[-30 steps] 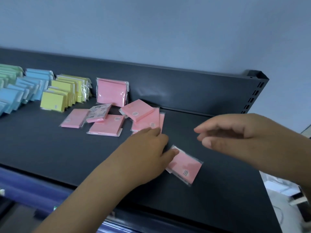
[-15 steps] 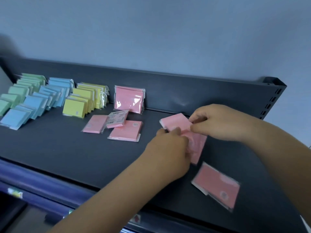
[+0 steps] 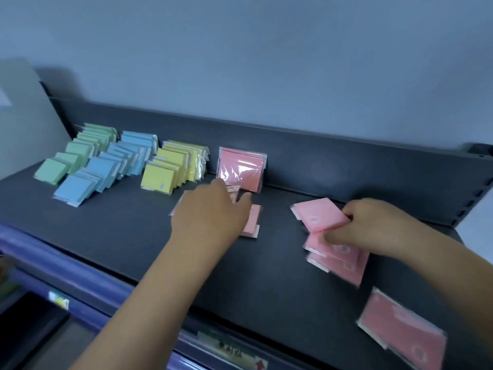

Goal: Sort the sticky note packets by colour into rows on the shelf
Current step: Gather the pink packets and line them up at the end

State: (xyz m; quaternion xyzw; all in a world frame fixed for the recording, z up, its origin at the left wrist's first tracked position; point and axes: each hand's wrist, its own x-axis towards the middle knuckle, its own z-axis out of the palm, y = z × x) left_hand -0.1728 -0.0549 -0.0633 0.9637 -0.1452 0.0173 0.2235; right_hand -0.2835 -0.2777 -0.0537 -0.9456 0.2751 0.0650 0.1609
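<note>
On the dark shelf (image 3: 112,231) stand leaning rows of green (image 3: 77,156), blue (image 3: 106,169) and yellow packets (image 3: 170,169). An upright pink pair (image 3: 241,169) leans on the back wall. My left hand (image 3: 210,212), blurred, lies over the loose pink packets (image 3: 253,220) in the middle; its grip is unclear. My right hand (image 3: 373,222) grips a pink packet (image 3: 320,214) above a small pink pile (image 3: 338,260). One more pink packet (image 3: 402,335) lies flat at the front right.
The shelf's raised back wall (image 3: 346,166) runs behind everything, with a slotted upright (image 3: 477,182) at the far right. A blue front rail (image 3: 66,263) with price labels edges the shelf. A grey wall rises behind.
My left hand has left the pink pile on the right and swung left onto the loose pink packets in the middle. My right hand keeps its hold on the pink packet.
</note>
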